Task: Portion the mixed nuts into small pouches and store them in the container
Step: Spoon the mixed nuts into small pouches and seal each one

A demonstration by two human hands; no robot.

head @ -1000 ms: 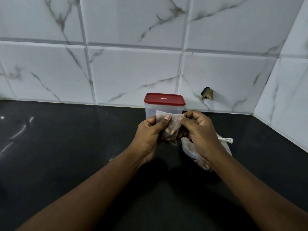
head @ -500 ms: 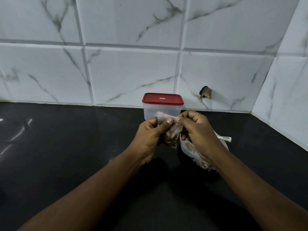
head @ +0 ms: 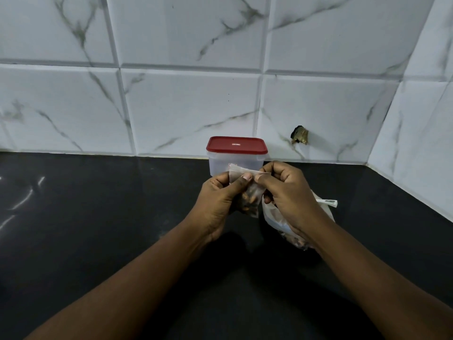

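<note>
Pouch (head: 250,198) of thin clear plastic, small and loaded in its lower half with brown mixed nuts (head: 248,203), hangs in the air between the two hands, above the countertop and just in front of the container. Its pale top strip stands above the fingers; whether that mouth is sealed or open cannot be told from here.

The left hand (head: 219,202) grips the pouch's left side, with the thumb laid flat across the front near the top and the other fingers curled behind. The right hand (head: 291,195) pinches the top right corner between thumb and forefinger, and its remaining fingers are tucked into the palm.

Directly behind the pouch stands the container (head: 235,161), a translucent rectangular tub closed with a red lid (head: 236,144), upright near the foot of the wall.

Under the right wrist lies a larger plastic bag (head: 270,215), crumpled on the counter, with more nuts showing through at its near end. A white piece, perhaps a clip or a closure (head: 327,202), sticks out from the bag's far right side.

All of this is on a glossy black countertop (head: 98,217) that meets a wall of white marble-veined tiles (head: 191,106). A small dark, brassy fitting (head: 299,135) protrudes from the tile to the right of the container.
</note>
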